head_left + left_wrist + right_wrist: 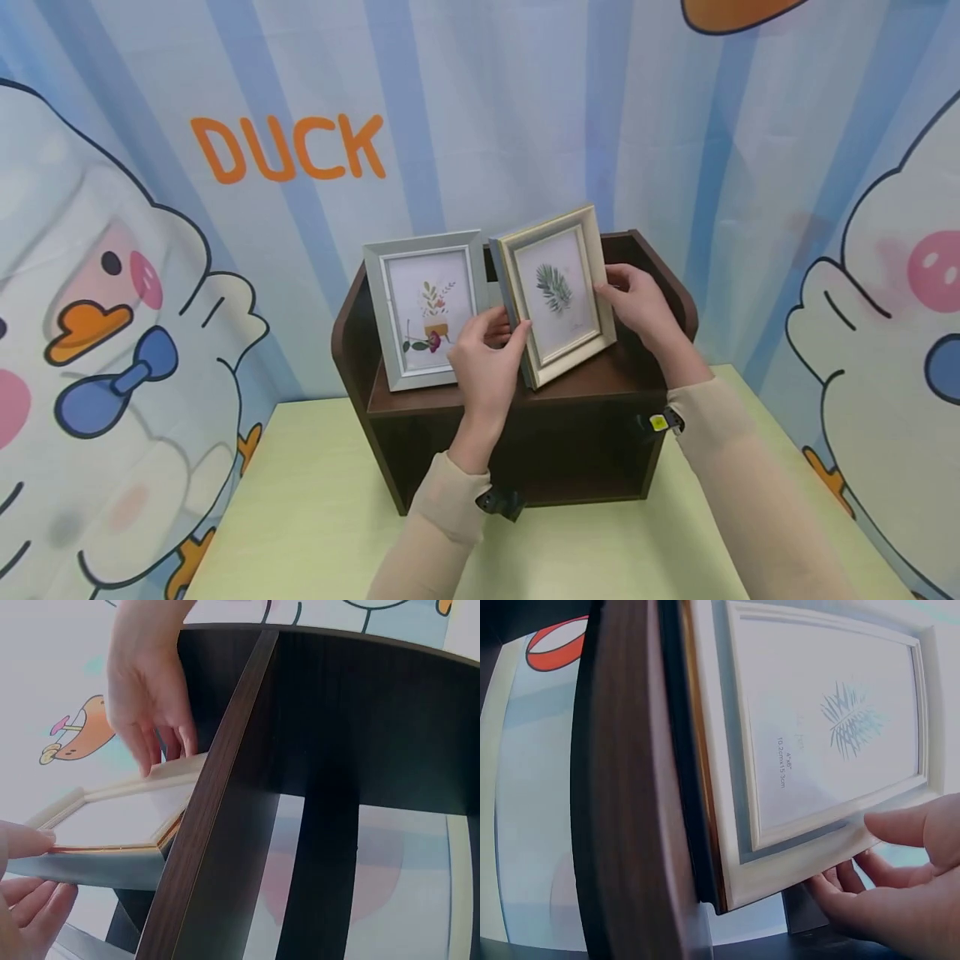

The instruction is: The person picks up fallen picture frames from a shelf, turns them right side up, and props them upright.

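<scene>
A cream picture frame (513, 250) with a green leaf print stands tilted on the upper shelf of a dark brown wooden rack (435, 403). My left hand (487, 358) pinches its left edge between thumb and fingers. On the opposite edge, my right hand (642, 307) grips the frame, thumb on the front and fingers behind, as the right wrist view of that hand (900, 881) also shows. The frame's lower edge is close over the shelf board. To its left leans a grey-silver picture frame (375, 312) with a potted flower print, partly covered by my left hand.
The rack stands on a pale yellow-green table (300, 483). Its raised side panels (663, 283) flank the upper shelf, and a lower compartment (585, 450) opens below. Close behind hangs a blue-striped curtain (487, 108) with cartoon ducks.
</scene>
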The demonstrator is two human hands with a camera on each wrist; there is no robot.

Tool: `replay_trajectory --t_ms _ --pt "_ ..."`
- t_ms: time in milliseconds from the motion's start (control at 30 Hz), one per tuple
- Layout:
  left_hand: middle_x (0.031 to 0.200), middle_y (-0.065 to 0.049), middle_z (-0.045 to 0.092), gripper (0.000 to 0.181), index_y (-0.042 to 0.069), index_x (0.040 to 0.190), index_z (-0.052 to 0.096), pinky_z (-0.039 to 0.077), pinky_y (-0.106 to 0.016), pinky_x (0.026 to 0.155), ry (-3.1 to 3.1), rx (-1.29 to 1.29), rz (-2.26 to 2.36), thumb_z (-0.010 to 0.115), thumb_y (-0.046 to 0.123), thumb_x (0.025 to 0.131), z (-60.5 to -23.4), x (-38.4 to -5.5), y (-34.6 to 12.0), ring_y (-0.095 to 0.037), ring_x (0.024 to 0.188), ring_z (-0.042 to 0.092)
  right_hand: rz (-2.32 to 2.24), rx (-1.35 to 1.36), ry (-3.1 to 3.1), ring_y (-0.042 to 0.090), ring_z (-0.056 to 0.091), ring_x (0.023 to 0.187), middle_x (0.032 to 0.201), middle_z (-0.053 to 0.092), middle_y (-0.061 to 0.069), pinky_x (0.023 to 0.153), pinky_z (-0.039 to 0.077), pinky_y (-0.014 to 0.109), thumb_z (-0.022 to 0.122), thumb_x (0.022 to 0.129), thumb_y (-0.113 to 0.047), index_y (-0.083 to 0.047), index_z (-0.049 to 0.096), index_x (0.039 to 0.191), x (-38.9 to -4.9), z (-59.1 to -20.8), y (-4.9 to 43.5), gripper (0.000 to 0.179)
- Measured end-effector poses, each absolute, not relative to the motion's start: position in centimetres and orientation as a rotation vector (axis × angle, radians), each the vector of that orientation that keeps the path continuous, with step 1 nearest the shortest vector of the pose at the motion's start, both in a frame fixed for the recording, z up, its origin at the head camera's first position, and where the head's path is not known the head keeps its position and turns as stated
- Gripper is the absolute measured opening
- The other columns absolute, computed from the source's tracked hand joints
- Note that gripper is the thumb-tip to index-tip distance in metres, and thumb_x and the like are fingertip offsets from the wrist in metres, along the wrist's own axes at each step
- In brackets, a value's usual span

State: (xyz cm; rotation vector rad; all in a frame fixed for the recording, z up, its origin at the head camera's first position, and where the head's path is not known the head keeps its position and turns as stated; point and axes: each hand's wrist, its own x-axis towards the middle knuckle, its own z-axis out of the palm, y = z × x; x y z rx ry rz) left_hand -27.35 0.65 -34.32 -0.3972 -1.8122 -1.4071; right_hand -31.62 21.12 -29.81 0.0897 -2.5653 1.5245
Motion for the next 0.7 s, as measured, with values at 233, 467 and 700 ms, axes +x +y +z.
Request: replay_trajectory --t_ms 233,467,700 --pt "0.098 -0.015 0.072 0.033 0.001 0.111 0.068 0.057 -0.021 0.073 -1.834 -0.375 -1.453 0.073 0.018 0.083 -34.1 -27.7 0.5 -0.019 0.086 0.071 1.267 0.041 -2.572 0.038 0.047 0.122 0.137 0.047 0.024 0.098 0.043 0.052 0.042 0.101 -0.023 0.000 0.040 0.140 -30.0 -30.2 20.9 0.045" --pt "0.100 -0.015 0.072 0.029 0.000 0.110 0.069 0.057 -0.021 0.073 -1.841 -0.352 -1.428 0.071 0.015 0.085 -33.9 -28.0 0.6 -0.018 0.088 0.071 1.152 -0.014 -2.500 0.037 0.052 0.116 0.130 0.053 0.024 0.096 0.044 0.052 0.043 0.101 -0.023 0.000 0.043 0.136 -28.3 -31.0 20.4 0.042" --pt "0.098 -0.014 0.072 0.027 0.000 0.108 0.070 0.057 -0.022 0.071 -1.884 -0.297 -1.355 0.070 0.015 0.086 -33.7 -28.3 1.0 -0.018 0.085 0.072 1.168 -0.070 -2.459 0.036 0.053 0.115 0.129 0.053 0.023 0.095 0.045 0.050 0.044 0.101 -0.022 0.000 0.045 0.136 -27.3 -32.1 20.1 0.042"
